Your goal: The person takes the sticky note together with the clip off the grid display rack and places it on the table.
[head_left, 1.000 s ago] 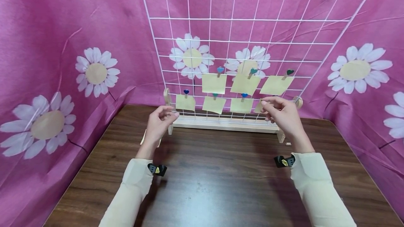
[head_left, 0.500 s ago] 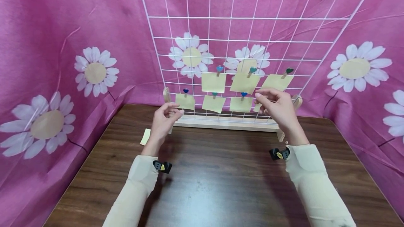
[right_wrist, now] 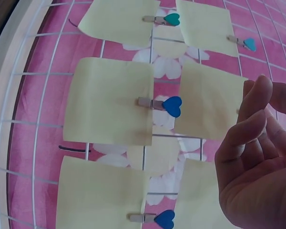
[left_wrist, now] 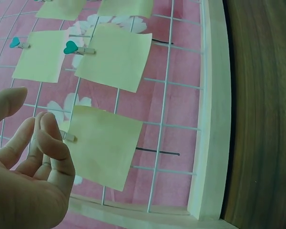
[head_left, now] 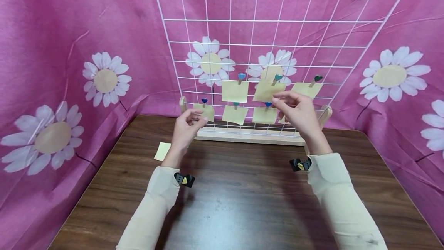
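Note:
Yellow sticky notes hang in two rows on a white wire grid (head_left: 208,20), held by small wooden clips with blue or green hearts. My left hand (head_left: 185,128) hovers before the leftmost lower note (head_left: 209,112), thumb apart from the bent fingers, nothing held. The right hand (head_left: 301,113) is raised in front of the lower right notes, fingers loosely bent and thumb tip close to the index finger; no object shows between them. In the right wrist view it overlaps the edge of a note (right_wrist: 207,100), whose clip is mostly hidden. A blue heart clip (right_wrist: 171,106) sits nearby.
The grid stands in a pale wooden base (head_left: 249,138) at the back of a dark wooden table (head_left: 222,188). A loose yellow note (head_left: 162,151) lies on the table to the left. Pink flowered cloth (head_left: 132,18) surrounds the table.
Both hands have moved inward: the left one rightward, the right one leftward and slightly up. The loose note on the table has come into fuller view. The hanging notes stay in place.

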Demonstrator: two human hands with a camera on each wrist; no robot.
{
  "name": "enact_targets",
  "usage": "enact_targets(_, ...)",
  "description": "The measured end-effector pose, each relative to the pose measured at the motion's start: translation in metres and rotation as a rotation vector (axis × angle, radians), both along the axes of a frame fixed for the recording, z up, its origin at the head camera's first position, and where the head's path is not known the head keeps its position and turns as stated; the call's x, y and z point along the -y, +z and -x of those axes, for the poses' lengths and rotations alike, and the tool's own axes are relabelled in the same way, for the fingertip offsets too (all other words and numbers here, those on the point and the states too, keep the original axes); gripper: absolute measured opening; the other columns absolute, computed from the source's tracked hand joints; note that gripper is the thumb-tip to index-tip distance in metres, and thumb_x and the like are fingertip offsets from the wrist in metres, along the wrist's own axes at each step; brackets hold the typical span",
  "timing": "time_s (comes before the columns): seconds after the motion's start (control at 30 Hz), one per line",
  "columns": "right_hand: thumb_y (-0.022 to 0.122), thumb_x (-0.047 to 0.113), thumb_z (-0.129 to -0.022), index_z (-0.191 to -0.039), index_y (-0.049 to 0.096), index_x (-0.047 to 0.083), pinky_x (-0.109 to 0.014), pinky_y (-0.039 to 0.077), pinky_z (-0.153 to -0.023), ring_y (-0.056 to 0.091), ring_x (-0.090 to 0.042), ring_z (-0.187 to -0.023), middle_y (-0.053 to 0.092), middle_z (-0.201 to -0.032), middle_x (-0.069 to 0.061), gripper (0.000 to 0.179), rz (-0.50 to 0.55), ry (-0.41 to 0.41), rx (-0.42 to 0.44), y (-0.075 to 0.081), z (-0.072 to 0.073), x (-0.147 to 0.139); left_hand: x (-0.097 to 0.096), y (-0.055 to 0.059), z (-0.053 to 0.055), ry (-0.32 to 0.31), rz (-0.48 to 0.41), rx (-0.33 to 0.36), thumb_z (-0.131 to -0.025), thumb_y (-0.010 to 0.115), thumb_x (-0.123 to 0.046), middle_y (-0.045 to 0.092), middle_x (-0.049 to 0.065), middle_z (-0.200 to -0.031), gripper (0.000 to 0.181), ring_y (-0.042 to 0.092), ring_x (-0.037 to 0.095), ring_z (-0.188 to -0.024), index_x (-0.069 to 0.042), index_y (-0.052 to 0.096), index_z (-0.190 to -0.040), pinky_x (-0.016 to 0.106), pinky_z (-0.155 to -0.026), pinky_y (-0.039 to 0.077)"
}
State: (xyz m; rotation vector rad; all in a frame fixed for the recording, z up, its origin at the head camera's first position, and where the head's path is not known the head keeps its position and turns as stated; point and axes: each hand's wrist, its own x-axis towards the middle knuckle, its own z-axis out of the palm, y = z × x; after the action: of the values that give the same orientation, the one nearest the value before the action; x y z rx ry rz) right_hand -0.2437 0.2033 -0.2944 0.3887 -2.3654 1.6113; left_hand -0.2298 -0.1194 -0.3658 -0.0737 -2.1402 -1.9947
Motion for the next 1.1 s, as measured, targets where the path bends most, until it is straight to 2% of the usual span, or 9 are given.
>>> enact_targets(0.2,0.071,0.019,-0.096,-0.118,0.069,-0.004,-0.02,0.042,-0.043,0.061,-0.011,-0.052,0.073,-0.08,0.001,0.031,0.027,0.022,-0.025,0.002,0.002,0.006,-0.004,0.003,0.003,-0.001,-0.013,-0.008,-0.088,0.076,-0.009,0.065,0.002,-0.09,0.034,0.051,0.01,-0.066,-0.001,0.067,-0.12,0.02,-0.051,0.039)
enact_targets(0.33,0.072,0.017,-0.096,-0.118,0.068,-0.005,-0.019,0.044,-0.043,0.061,-0.01,-0.052,0.072,-0.079,0.007,0.031,0.062,0.03,-0.015,0.004,0.003,0.011,-0.007,0.006,0.006,-0.009,-0.018,-0.014,-0.088,0.076,-0.01,0.066,0.003,-0.091,0.035,0.053,0.009,-0.066,0.001,0.067,-0.12,0.019,-0.05,0.038)
enact_targets(0.57,0.073,0.021,-0.095,-0.12,0.07,-0.001,-0.022,0.046,-0.046,0.061,-0.011,-0.055,0.071,-0.082,0.008,0.033,0.032,0.029,-0.019,0.011,0.006,0.021,-0.014,0.01,0.009,-0.026,-0.01,-0.037,-0.088,0.077,-0.013,0.066,0.004,-0.094,0.035,0.057,0.013,-0.076,-0.001,0.067,-0.12,0.022,-0.058,0.044)
enact_targets(0.87,0.074,0.018,-0.094,-0.121,0.069,-0.001,-0.02,0.047,-0.046,0.061,-0.011,-0.053,0.072,-0.086,0.005,0.034,0.082,0.044,-0.036,0.019,0.009,0.035,-0.023,0.013,0.014,-0.038,-0.011,-0.054,-0.09,0.077,-0.014,0.067,0.008,-0.097,0.037,0.061,0.016,-0.081,0.0,0.065,-0.122,0.027,-0.067,0.049)
enact_targets(1.1,0.076,0.018,-0.093,-0.119,0.071,0.001,-0.02,0.048,-0.047,0.061,-0.011,-0.054,0.072,-0.086,0.006,0.032,0.073,0.04,-0.045,0.023,0.015,0.045,-0.028,0.018,0.019,-0.033,-0.021,-0.043,-0.089,0.076,-0.017,0.066,0.008,-0.099,0.035,0.061,0.017,-0.08,-0.007,0.066,-0.121,0.027,-0.068,0.05)
